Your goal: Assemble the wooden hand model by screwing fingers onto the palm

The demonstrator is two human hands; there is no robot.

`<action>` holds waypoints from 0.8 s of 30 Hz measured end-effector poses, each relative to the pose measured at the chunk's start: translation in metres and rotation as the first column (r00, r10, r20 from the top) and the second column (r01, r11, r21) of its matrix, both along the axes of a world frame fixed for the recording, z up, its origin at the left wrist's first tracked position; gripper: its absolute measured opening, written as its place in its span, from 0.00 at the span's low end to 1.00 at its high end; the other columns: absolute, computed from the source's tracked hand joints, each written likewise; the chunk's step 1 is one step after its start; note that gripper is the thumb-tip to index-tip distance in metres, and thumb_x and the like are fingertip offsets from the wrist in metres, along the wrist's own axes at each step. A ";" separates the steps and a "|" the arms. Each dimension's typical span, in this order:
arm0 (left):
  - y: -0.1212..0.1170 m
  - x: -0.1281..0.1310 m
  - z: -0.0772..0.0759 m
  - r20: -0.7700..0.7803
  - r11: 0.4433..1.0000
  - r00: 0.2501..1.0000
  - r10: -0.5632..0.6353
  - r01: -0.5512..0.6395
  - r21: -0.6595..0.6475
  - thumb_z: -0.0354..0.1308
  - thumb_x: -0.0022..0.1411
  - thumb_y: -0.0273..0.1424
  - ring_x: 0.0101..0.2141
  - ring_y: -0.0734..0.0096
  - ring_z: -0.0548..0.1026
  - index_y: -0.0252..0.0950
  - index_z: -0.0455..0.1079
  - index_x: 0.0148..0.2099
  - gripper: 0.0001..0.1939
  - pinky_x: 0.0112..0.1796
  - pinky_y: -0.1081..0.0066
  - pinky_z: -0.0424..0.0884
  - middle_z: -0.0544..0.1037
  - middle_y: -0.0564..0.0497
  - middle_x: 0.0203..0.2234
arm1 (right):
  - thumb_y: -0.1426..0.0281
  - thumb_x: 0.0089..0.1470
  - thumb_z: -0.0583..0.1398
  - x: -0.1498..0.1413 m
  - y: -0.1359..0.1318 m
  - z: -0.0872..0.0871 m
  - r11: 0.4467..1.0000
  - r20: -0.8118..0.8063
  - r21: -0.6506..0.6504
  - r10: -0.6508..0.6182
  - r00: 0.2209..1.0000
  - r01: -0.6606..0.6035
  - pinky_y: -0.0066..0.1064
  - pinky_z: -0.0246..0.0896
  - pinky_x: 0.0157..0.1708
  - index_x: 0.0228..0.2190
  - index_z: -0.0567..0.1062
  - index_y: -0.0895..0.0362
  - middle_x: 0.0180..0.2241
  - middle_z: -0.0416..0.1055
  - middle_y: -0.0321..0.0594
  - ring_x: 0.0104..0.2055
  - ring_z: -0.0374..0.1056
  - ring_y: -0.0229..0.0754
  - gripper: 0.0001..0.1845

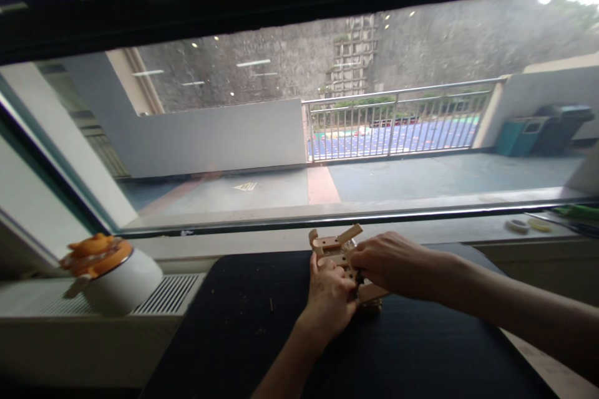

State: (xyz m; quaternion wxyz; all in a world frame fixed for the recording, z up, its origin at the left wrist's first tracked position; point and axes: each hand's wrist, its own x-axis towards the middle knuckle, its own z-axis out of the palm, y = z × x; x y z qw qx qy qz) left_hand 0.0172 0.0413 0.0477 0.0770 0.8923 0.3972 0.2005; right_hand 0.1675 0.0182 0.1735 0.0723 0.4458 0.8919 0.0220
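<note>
A small wooden model (333,242) made of light strips and blocks with holes stands on the dark table (224,336). My left hand (330,290) is closed around its near left side, with fingers over the wooden pieces. From the right, my right hand (386,262) reaches over the model, its fingers bent and pinched at the right side. What lies between those fingertips is hidden by the hand. One flat strip sticks up at the model's far right, and a curved piece stands at its far left. A thin wooden stick (271,304) lies on the table to the left.
To the left, a white pot with an orange animal-shaped lid (119,277) stands on a vented sill (171,293). Behind the table runs a wide window ledge (271,237). Small round items (517,225) lie on the ledge at right.
</note>
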 end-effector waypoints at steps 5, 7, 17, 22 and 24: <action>0.000 0.000 0.000 0.007 1.000 1.000 -0.003 0.003 0.019 0.61 0.52 0.36 0.45 0.59 0.68 0.42 0.76 0.31 0.05 0.59 0.48 0.39 0.78 0.53 0.31 | 0.75 0.54 0.56 -0.003 0.004 -0.008 1.000 0.001 0.016 -0.018 1.000 0.018 0.30 0.41 0.23 0.29 0.74 0.59 0.28 0.75 0.41 0.30 0.71 0.43 0.06; 0.000 0.000 0.000 0.006 1.000 1.000 -0.001 0.001 0.025 0.60 0.53 0.36 0.44 0.59 0.68 0.42 0.76 0.30 0.05 0.59 0.48 0.39 0.78 0.53 0.31 | 0.74 0.55 0.56 -0.005 0.004 -0.009 0.999 0.005 0.027 -0.028 1.000 0.027 0.31 0.40 0.23 0.29 0.74 0.60 0.28 0.75 0.43 0.29 0.71 0.44 0.07; -0.001 0.001 0.001 -0.009 1.000 1.000 -0.012 0.012 0.004 0.59 0.55 0.38 0.47 0.56 0.67 0.46 0.77 0.38 0.09 0.58 0.46 0.39 0.79 0.52 0.35 | 0.77 0.49 0.56 -0.007 -0.004 0.008 1.000 -0.022 0.012 -0.009 1.000 0.009 0.30 0.42 0.23 0.28 0.75 0.59 0.26 0.75 0.42 0.28 0.70 0.41 0.06; -0.001 0.000 0.000 -0.017 1.000 1.000 -0.001 0.002 0.012 0.59 0.55 0.38 0.46 0.56 0.67 0.45 0.77 0.35 0.07 0.59 0.46 0.39 0.78 0.52 0.34 | 0.76 0.54 0.56 -0.005 -0.001 0.004 1.000 -0.018 0.008 0.019 1.000 -0.018 0.30 0.43 0.22 0.29 0.74 0.60 0.26 0.75 0.41 0.28 0.70 0.40 0.07; -0.001 0.000 0.001 -0.019 1.000 1.000 0.000 0.000 0.012 0.60 0.54 0.37 0.46 0.56 0.67 0.44 0.77 0.34 0.07 0.59 0.47 0.40 0.78 0.52 0.34 | 0.74 0.55 0.56 -0.004 0.002 0.001 1.000 -0.014 0.019 0.013 1.000 -0.013 0.29 0.43 0.22 0.29 0.74 0.60 0.26 0.75 0.42 0.28 0.70 0.41 0.07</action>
